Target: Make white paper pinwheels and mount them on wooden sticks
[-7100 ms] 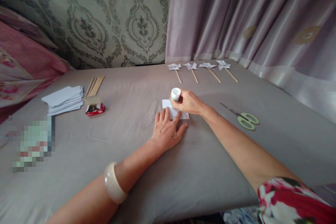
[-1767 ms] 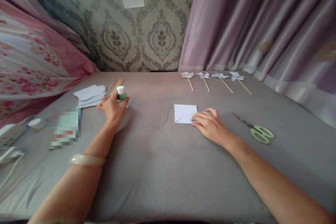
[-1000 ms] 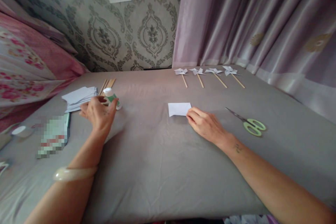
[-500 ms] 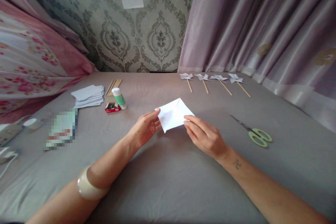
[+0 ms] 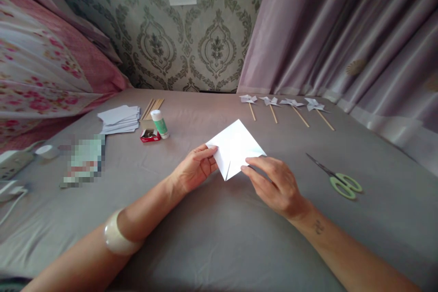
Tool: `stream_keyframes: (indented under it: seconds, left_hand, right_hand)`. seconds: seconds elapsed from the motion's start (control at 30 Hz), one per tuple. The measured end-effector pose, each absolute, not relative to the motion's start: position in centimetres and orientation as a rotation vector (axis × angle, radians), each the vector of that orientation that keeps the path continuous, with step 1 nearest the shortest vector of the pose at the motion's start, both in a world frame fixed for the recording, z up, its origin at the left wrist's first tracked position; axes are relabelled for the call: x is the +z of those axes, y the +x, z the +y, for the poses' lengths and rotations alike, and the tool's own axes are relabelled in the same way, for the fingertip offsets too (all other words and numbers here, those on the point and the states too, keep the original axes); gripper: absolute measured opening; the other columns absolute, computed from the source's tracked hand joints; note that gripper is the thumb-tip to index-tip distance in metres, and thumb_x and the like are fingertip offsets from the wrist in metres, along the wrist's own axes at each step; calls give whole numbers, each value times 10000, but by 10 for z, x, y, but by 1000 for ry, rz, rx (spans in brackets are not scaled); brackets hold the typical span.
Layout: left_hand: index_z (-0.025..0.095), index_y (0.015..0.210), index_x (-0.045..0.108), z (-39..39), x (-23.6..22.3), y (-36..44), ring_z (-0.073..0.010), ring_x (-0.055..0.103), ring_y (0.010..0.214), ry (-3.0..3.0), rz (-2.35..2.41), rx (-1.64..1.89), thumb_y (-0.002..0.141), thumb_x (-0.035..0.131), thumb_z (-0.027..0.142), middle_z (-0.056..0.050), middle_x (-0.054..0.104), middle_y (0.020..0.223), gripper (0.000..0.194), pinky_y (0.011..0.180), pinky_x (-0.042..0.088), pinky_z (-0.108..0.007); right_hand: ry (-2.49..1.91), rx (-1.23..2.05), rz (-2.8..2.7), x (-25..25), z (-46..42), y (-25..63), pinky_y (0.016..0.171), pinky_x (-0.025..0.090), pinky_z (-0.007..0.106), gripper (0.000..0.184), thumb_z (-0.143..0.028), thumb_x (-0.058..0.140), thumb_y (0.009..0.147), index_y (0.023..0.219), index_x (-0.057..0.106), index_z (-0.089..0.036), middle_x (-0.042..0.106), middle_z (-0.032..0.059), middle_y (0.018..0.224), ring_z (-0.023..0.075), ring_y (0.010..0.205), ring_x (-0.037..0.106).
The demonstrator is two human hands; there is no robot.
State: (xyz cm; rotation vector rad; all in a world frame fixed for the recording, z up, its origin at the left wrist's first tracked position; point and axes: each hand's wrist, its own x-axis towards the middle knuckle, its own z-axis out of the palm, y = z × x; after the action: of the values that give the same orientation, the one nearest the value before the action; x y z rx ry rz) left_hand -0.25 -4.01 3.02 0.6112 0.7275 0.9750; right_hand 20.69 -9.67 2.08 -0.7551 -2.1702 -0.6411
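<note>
A square of white paper [image 5: 235, 146] is held up off the grey cloth, turned cornerwise, with a slit running in from its near corner. My left hand [image 5: 196, 168] pinches its left corner, thumb on top and fingers underneath. At the right edge, my right hand [image 5: 273, 182] has its thumb and forefinger against the paper. A glue stick [image 5: 159, 124] with a white cap stands beside a small red box [image 5: 149, 135] holding small dark pieces. To the right lie scissors [image 5: 335, 178] with green handles, blades slightly apart.
Several paper pinwheels [image 5: 270, 101] on sticks lie in a row at the back right. Back left are a stack of white paper [image 5: 119, 119] and thin wooden sticks [image 5: 152, 108]. A blurred packet [image 5: 85, 159], a round white object [image 5: 47, 151] and a power strip [image 5: 13, 164] lie at left.
My left hand has let go of the glue stick, now standing by the red box, and taken the paper's left corner. The paper has been lifted from the cloth and turned cornerwise.
</note>
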Motion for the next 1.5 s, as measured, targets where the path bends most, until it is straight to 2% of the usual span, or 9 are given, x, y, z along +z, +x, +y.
stream_keyframes:
  seconds: [0.2, 0.4, 0.7, 0.83, 1.03, 1.13, 1.23, 1.4, 1.5]
  left_hand:
    - [113, 900, 621, -41, 30, 0, -155, 686, 787, 608, 678, 945, 845, 506, 69, -89, 711, 911, 135, 771, 544, -271]
    - [117, 900, 620, -42, 30, 0, -134, 681, 726, 587, 623, 956, 847, 500, 62, -68, 711, 869, 142, 716, 546, -243]
    - [125, 919, 633, -42, 30, 1, -131, 682, 743, 588, 641, 1000, 846, 508, 71, -59, 711, 865, 155, 779, 542, -261]
    - [112, 936, 639, -42, 28, 1, -155, 687, 788, 595, 701, 991, 837, 529, 82, -93, 711, 936, 152, 816, 538, -292]
    - [92, 921, 633, -37, 20, 6, -173, 686, 796, 640, 823, 999, 798, 572, 71, -126, 703, 939, 138, 820, 537, -306]
    - [90, 1017, 604, -34, 14, 8, -206, 673, 895, 806, 913, 1011, 789, 614, 128, -154, 681, 1033, 231, 872, 517, -343]
    - [141, 1076, 592, -34, 11, 6, -212, 635, 986, 1153, 1121, 1078, 784, 631, 189, -130, 654, 1109, 299, 933, 478, -372]
    - [210, 887, 706, -40, 6, 3, -237, 572, 1088, 1905, 994, 955, 809, 579, 204, -96, 660, 1100, 150, 1039, 379, -392]
    - [220, 923, 720, -44, 3, 4, -251, 578, 1075, 2007, 883, 854, 818, 579, 228, -100, 671, 1079, 176, 1035, 378, -390]
  right_hand:
    - [-738, -594, -2165, 18, -99, 208, 928, 493, 351, 403, -127, 586, 861, 1244, 554, -251, 669, 47, 1100, 180, 1045, 604]
    - [-714, -654, -2155, 21, -102, 207, 915, 483, 338, 330, -127, 598, 852, 1178, 587, -177, 686, 74, 1058, 182, 1031, 600]
    - [-910, -695, -2104, 24, -97, 201, 809, 469, 322, 355, -62, 604, 819, 1148, 566, -188, 694, 84, 1008, 176, 899, 636]
    - [-956, -674, -2115, 24, -95, 199, 787, 455, 319, 304, -84, 576, 843, 1130, 584, -186, 685, 90, 1002, 175, 863, 632]
    - [-1093, -642, -2234, 19, -91, 197, 706, 402, 295, 187, -81, 510, 887, 974, 651, -168, 681, 68, 949, 151, 788, 602]
    - [-1217, -648, -2307, 14, -86, 198, 692, 377, 306, 163, -74, 516, 881, 900, 661, -146, 674, 71, 917, 164, 763, 586]
    - [-1362, -638, -2357, 10, -82, 201, 688, 364, 310, 175, -48, 526, 861, 826, 661, -152, 663, 67, 873, 169, 731, 570]
    - [-1485, -500, -2446, 8, -83, 203, 689, 366, 308, 175, -73, 543, 864, 784, 661, -176, 649, 47, 839, 163, 706, 566]
    - [-1527, -419, -2427, 9, -84, 201, 681, 371, 305, 164, -163, 552, 890, 766, 658, -180, 638, 39, 777, 168, 705, 581]
